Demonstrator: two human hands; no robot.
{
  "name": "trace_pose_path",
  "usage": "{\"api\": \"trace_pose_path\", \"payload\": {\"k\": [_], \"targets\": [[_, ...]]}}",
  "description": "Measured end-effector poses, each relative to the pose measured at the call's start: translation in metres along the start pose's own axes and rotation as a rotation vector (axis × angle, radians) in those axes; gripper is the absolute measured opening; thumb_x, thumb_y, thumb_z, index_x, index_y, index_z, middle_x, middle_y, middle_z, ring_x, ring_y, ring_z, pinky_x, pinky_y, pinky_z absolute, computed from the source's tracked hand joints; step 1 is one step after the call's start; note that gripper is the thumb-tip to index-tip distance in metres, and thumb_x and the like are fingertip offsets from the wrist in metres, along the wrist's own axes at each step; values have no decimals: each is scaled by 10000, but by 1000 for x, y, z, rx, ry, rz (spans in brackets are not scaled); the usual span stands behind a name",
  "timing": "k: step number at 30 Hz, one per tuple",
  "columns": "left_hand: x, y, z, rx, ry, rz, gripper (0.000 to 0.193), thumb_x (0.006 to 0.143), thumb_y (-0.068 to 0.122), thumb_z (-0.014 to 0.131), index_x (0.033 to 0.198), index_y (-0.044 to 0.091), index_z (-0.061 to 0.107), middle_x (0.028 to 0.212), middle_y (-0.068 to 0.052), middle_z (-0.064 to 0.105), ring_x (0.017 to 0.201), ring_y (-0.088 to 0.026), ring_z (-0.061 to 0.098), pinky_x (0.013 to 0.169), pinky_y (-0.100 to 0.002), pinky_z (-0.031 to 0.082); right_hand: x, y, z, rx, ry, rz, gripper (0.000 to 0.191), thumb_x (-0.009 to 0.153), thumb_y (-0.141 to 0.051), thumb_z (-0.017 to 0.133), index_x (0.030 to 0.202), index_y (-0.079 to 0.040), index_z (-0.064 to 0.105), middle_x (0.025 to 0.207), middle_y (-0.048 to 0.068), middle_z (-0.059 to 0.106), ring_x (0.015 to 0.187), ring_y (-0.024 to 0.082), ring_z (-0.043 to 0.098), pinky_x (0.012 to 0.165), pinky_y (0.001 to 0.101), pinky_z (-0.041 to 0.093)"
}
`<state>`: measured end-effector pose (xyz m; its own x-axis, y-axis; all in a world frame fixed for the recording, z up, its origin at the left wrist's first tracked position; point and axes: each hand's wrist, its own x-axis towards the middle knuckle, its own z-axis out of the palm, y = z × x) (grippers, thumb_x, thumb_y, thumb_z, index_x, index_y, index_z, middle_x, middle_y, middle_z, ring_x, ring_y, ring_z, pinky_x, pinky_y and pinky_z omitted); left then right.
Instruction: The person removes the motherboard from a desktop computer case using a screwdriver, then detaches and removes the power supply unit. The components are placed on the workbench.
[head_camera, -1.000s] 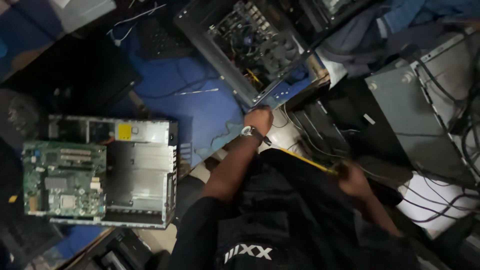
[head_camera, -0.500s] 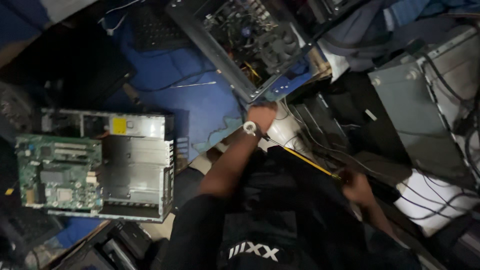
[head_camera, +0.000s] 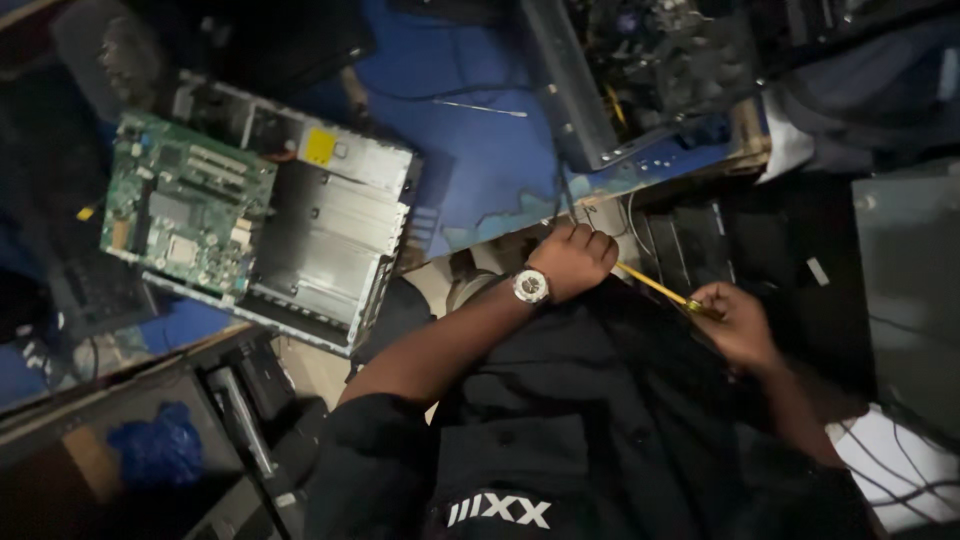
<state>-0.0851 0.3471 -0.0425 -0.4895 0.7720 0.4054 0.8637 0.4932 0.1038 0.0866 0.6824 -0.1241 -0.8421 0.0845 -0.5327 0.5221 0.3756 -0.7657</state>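
Fingers of the right hand (head_camera: 740, 322) gripped a thin yellow-handled tool (head_camera: 655, 285); the left hand (head_camera: 575, 258) was clenched beside it. Judged light, rigid; best held mid-shaft.

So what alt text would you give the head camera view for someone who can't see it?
A person's left hand, fist closed and wearing a wristwatch, rests at a blue table's edge, while the right hand holds a yellow tool. A green motherboard lies beside an open computer case.
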Motion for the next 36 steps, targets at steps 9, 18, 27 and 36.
{"api": "trace_pose_path", "payload": {"k": [9,18,27,36], "targets": [[-32,-20,2,111,-66,-164,184,827,199,638,973,120,716,909,-29,694,869,-223,667,784,-343,510,53,-42,29,34,-106,-181,257,787,104,721,1013,7,648,896,43,686,800,99,648,713,247,517],[-43,-44,3,14,-291,-447,204,889,206,628,1034,85,704,897,-98,729,793,-284,710,704,-414,548,80,-61,46,36,-205,-229,256,800,68,746,1032,-4,664,938,53,722,859,109,680,772,255,540],[-86,-80,32,-569,-155,-1408,409,950,411,628,1125,42,614,972,-182,735,880,-339,725,749,-445,573,112,-77,84,-22,-298,-296,254,809,-77,794,1031,-51,675,955,48,727,883,132,690,804,276,559],[-113,-108,62,-1706,829,-1726,509,981,159,588,1454,140,401,1185,-119,695,919,-295,761,720,-429,651,139,-116,127,-236,-403,-332,284,834,-196,852,1020,-26,721,883,45,739,804,131,688,761,262,552]]}}
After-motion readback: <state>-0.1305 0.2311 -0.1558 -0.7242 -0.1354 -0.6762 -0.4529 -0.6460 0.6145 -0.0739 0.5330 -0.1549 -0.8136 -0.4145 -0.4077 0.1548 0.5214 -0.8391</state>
